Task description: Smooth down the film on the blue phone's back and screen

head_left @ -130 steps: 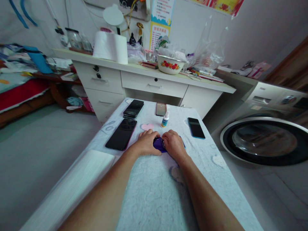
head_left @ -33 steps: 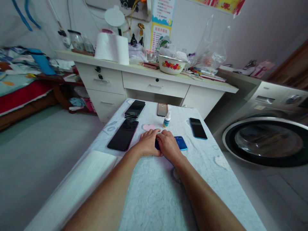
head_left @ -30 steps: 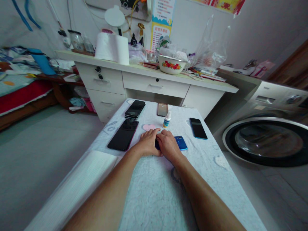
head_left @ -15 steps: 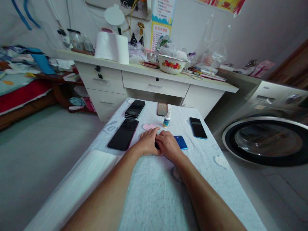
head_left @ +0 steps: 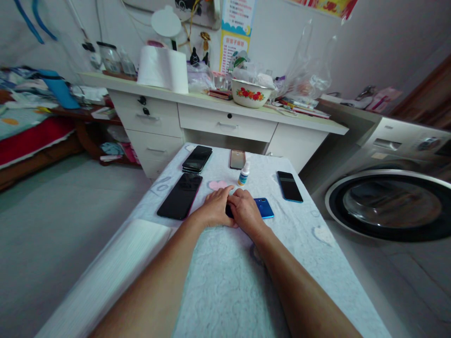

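A blue phone (head_left: 265, 208) lies back up on the cloth-covered table, its camera end showing to the right of my right hand (head_left: 244, 208). That hand rests over the phone with its fingers bent and pressed together. What its fingertips pinch, if anything, is hidden. My left hand (head_left: 216, 207) curves round the left end, where a dark patch shows between the two hands, and seems to hold the phone there. Just beyond my fingers stands a small white dropper bottle (head_left: 244, 174) with a blue and yellow label.
On the left lie a large black phone (head_left: 180, 196) and a stack of phones (head_left: 197, 158). A phone case (head_left: 237, 159) is at the far edge, another phone (head_left: 289, 186) at the right. Behind are a white desk (head_left: 225, 126) and, rightward, a washing machine (head_left: 394, 155).
The view has shifted very slightly. Both hands stay at the blue phone in almost the same pose, with the right fingers only a touch different.
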`<state>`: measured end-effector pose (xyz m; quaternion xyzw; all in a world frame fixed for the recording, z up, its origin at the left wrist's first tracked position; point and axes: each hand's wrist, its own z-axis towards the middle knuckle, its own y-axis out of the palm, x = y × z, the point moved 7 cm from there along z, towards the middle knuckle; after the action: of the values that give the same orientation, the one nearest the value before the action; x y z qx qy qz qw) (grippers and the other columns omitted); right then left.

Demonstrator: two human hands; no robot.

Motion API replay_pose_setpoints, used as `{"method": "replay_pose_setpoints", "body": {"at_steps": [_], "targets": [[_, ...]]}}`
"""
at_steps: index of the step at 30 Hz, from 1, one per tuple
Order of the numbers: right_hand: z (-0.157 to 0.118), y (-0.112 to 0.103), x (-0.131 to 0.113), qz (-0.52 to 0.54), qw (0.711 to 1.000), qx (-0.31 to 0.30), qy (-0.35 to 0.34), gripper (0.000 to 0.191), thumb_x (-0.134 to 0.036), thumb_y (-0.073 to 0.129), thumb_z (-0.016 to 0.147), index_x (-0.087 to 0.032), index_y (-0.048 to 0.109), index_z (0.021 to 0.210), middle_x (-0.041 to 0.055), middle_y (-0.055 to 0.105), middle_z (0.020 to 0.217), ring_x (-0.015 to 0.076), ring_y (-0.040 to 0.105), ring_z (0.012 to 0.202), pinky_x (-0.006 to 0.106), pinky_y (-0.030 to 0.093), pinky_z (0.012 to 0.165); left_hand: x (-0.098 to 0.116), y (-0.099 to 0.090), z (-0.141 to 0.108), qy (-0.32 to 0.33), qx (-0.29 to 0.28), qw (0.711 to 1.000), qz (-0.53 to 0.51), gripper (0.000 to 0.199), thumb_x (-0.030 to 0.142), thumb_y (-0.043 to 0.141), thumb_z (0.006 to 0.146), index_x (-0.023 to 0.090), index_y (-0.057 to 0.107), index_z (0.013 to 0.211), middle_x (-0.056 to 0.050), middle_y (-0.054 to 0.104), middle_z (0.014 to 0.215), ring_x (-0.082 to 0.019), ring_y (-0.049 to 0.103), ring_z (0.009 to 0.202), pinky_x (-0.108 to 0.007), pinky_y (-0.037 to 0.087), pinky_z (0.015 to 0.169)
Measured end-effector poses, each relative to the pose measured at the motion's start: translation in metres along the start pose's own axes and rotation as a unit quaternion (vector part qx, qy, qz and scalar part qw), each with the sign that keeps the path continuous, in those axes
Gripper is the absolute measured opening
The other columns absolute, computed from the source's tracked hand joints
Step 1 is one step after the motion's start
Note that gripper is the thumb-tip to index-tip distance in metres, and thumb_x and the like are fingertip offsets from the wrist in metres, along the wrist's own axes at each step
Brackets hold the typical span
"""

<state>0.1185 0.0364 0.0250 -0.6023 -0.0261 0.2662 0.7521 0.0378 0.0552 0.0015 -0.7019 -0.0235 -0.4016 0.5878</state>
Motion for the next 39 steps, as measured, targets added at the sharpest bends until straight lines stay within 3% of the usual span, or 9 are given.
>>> {"method": "replay_pose_setpoints", "body": {"at_steps": [6, 14, 20, 24, 32, 39], "targets": [[-0.002, -0.001, 0.0, 0.002, 1.0, 0.009, -0.004, 0.024, -0.012, 0.05, 0.086, -0.02, 0.07, 0.097, 0.0053, 0.056, 0.086, 0.0169, 0.045, 0.082, 0.027, 0.034, 0.076, -0.003, 0.001, -0.002, 0.021, -0.022, 0.999, -0.024, 0.112, 0.034, 0.081, 0.049, 0.021, 0.021, 0.142, -0.015, 0.033, 0.145, -0.031, 0.028, 0.137, -0.043, 0.027, 0.11], [-0.004, -0.003, -0.003, 0.012, 1.0, -0.008, -0.023, 0.029, -0.009, 0.048, 0.083, -0.02, 0.07, 0.098, 0.0054, 0.056, 0.088, 0.0168, 0.046, 0.085, 0.027, 0.034, 0.079, -0.009, 0.003, -0.001, 0.028, -0.01, 0.999, -0.043, 0.109, 0.033, 0.081, 0.048, 0.023, 0.024, 0.14, -0.013, 0.032, 0.146, -0.031, 0.028, 0.137, -0.043, 0.028, 0.11], [-0.007, -0.002, -0.003, 0.016, 0.999, -0.018, -0.028, 0.025, -0.01, 0.049, 0.083, -0.02, 0.07, 0.093, 0.0048, 0.056, 0.088, 0.0164, 0.047, 0.085, 0.027, 0.034, 0.08, -0.014, -0.004, -0.002, -0.032, 0.004, 0.999, 0.044, 0.088, 0.047, 0.081, 0.042, 0.022, 0.043, 0.117, -0.009, 0.047, 0.124, -0.031, 0.044, 0.12, -0.04, 0.038, 0.099], [-0.007, -0.002, -0.002, 0.012, 1.0, -0.015, -0.013, 0.026, -0.01, 0.05, 0.084, -0.02, 0.071, 0.097, 0.0049, 0.056, 0.088, 0.0163, 0.047, 0.086, 0.027, 0.034, 0.08, -0.014, -0.009, -0.005, -0.069, -0.007, 0.994, 0.086, 0.079, 0.055, 0.079, 0.039, 0.022, 0.047, 0.103, -0.008, 0.046, 0.115, -0.031, 0.046, 0.113, -0.04, 0.04, 0.095], [-0.003, -0.004, -0.003, 0.009, 1.0, -0.011, 0.01, 0.025, -0.012, 0.05, 0.087, -0.019, 0.071, 0.098, 0.0059, 0.057, 0.087, 0.0166, 0.047, 0.086, 0.027, 0.035, 0.079, -0.016, -0.008, -0.005, -0.065, -0.014, 0.994, 0.084, 0.076, 0.057, 0.078, 0.041, 0.023, 0.048, 0.102, -0.007, 0.044, 0.114, -0.032, 0.045, 0.113, -0.042, 0.04, 0.094], [-0.007, -0.002, -0.003, 0.028, 0.999, -0.013, -0.014, 0.026, -0.009, 0.051, 0.083, -0.02, 0.071, 0.095, 0.0055, 0.057, 0.088, 0.0165, 0.047, 0.085, 0.028, 0.035, 0.079, -0.016, -0.008, -0.006, -0.062, -0.01, 0.996, 0.068, 0.073, 0.054, 0.079, 0.042, 0.025, 0.049, 0.101, -0.005, 0.045, 0.113, -0.03, 0.045, 0.112, -0.04, 0.04, 0.093]]}}
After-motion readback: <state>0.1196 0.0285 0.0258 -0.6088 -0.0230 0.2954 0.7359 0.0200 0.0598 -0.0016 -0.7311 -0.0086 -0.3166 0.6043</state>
